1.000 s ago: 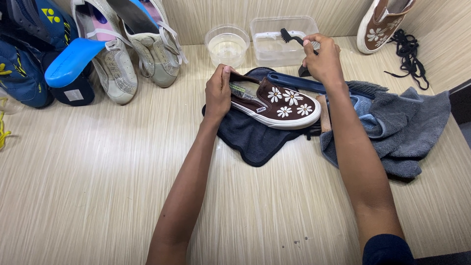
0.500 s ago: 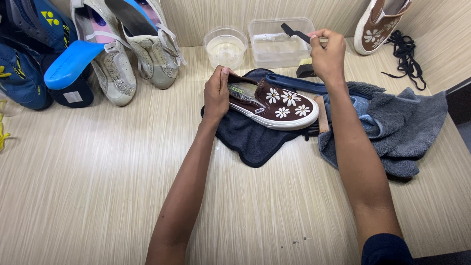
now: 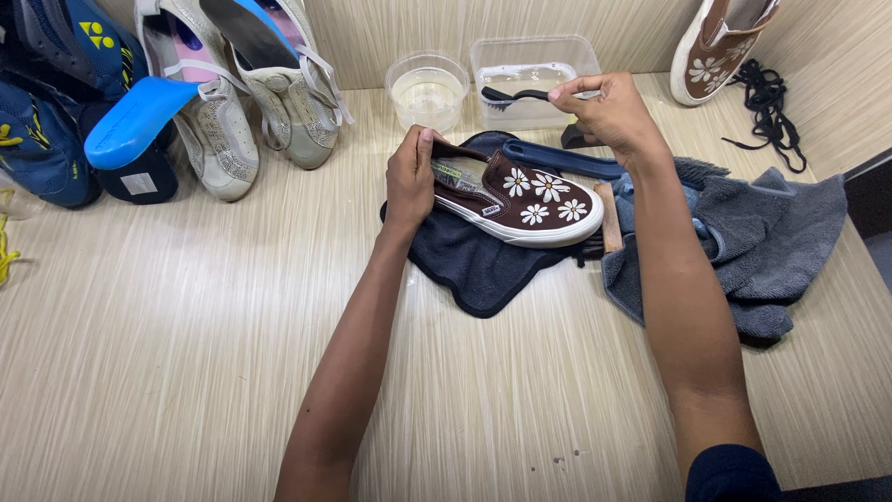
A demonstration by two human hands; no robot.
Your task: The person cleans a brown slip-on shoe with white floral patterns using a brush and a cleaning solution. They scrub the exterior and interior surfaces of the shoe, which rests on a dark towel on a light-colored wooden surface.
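A brown slip-on shoe (image 3: 530, 198) with white daisies lies on a dark blue cloth (image 3: 483, 260). My left hand (image 3: 412, 177) grips its heel. My right hand (image 3: 609, 110) is raised behind the shoe and holds a small black brush (image 3: 509, 95) by the handle. The brush's bristle end hangs over a clear rectangular tub (image 3: 531, 79) with water in it. A round clear bowl (image 3: 426, 90) of liquid stands just left of the tub.
Grey and white sneakers (image 3: 260, 88), blue shoes (image 3: 56, 102) and a blue insole (image 3: 135, 121) crowd the back left. A grey towel (image 3: 753, 242) lies right, the matching brown shoe (image 3: 715, 46) and black laces (image 3: 767, 102) at back right. A blue insole (image 3: 557, 158) lies behind the shoe.
My right hand has lifted the brush and carried it left over the rectangular tub. My left hand stays on the shoe's heel.
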